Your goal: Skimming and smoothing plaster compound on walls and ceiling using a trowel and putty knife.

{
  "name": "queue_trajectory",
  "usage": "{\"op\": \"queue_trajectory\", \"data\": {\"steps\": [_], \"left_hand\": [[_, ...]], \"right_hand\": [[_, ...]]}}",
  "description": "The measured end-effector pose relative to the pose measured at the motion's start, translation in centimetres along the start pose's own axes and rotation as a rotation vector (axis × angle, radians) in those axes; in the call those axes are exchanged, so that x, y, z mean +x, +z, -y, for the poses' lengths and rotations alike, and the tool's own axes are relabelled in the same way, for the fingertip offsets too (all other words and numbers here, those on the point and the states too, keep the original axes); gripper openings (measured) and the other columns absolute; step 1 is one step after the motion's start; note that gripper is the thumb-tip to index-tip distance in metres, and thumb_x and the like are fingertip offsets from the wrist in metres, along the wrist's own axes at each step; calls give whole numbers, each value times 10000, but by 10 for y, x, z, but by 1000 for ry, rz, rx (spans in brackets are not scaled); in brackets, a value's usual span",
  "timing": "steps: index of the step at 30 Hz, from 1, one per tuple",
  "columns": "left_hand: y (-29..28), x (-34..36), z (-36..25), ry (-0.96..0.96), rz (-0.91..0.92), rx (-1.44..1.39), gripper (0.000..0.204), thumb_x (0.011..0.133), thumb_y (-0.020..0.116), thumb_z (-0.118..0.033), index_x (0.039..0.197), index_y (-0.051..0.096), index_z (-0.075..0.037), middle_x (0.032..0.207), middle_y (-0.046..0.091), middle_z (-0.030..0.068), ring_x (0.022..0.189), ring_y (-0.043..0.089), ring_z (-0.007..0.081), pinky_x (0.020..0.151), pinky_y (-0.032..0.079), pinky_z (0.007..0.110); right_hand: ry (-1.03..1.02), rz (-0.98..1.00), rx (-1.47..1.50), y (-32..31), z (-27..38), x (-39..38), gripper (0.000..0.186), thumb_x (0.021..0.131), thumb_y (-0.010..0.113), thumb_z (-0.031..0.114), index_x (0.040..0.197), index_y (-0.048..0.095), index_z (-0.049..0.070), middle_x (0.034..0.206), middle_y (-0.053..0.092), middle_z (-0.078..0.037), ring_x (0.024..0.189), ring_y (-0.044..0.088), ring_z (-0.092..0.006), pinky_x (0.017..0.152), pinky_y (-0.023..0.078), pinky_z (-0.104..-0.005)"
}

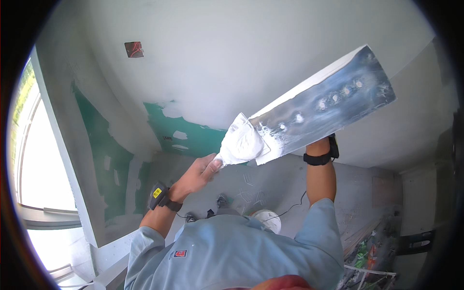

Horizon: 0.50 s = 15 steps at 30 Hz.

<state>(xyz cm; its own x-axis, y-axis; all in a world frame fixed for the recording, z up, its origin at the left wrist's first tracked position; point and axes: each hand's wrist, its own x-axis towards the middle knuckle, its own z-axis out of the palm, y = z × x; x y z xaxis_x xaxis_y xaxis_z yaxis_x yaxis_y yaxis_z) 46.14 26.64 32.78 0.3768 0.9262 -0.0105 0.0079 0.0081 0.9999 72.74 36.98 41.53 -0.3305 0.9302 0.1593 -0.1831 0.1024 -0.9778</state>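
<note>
Head view: the left hand (199, 175) is closed around the handle of a putty knife (218, 161), thumb along it; the right hand is hidden behind the broad steel trowel (333, 94), so its grip cannot be told, and only the right wrist (317, 146) shows below the blade. The hands are apart, with the trowel slanting from just right of the left hand to well beyond the right wrist. A thick mound of white compound (243, 140) covers the knife's blade, which overlaps the trowel's end nearest the left hand; more lies along the trowel's far edge. Principal risk, in this assessor's judgement: the mound could slide off if the left hand tilts the knife, landing on the floor (193, 162) beneath or on the shirt (232, 251) behind the hands. Compound on the far edge could likewise drop if the trowel tips forward. Dried specks (335, 98) on the trowel's face could, if loosened, contaminate the fresh compound. A thin cord (294, 205) hangs left of the right forearm and could snag during a wide swing.
</note>
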Motion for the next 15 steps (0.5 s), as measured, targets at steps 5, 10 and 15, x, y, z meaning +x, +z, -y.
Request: {"op": "queue_trajectory", "data": {"steps": [5, 10, 15], "left_hand": [[-33, -31, -32, 53, 0, -355, 372, 938, 365, -399, 907, 478, -45, 662, 384, -22, 558, 344, 65, 479, 299, 216], [-97, -71, -13, 22, -147, -297, 457, 896, 392, -509, 905, 469, -60, 637, 352, -33, 522, 304, 47, 440, 245, 193], [-80, -76, 2, 139, -238, -273, 487, 879, 402, -543, 875, 470, -61, 587, 329, -52, 468, 276, 38, 409, 219, 193]], "right_hand": [[620, 709, -734, 21, 16, 15, 231, 622, 622, 75, 841, 616, -1, 691, 611, -49, 708, 570, -174, 611, 451, -284], [72, 560, -1725, 20, 138, 60, 227, 606, 561, 164, 799, 627, 64, 779, 608, -180, 696, 562, -330, 627, 453, -385], [-802, -563, -1885, 79, 365, 56, 212, 665, 554, 157, 841, 604, 50, 772, 612, -180, 724, 582, -360, 668, 466, -385]]}}
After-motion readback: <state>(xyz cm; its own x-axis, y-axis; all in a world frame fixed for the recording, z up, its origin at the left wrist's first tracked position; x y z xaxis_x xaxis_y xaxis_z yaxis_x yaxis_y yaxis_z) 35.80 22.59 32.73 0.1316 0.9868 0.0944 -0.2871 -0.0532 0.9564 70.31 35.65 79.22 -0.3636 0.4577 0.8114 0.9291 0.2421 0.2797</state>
